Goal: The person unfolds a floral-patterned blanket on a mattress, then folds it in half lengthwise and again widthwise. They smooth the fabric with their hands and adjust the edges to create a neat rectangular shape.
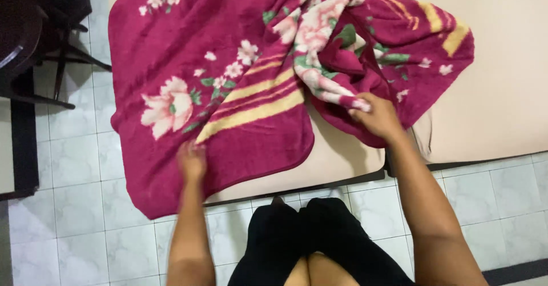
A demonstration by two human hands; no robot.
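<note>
White floor tiles [74,166] surround two beige tables [337,154], side by side with a narrow gap. One magenta flowered blanket [228,46] sprawls over both, its corner hanging off at 7 o'clock. Left hand [191,160], blurred, lies on the blanket; its grip cannot be told. Right hand [377,117] clenches a bunched fold. One dark chair [28,35] stands at 10 o'clock.

Head camera looks steeply down (one view only) at a blanket [228,63] close below.
</note>
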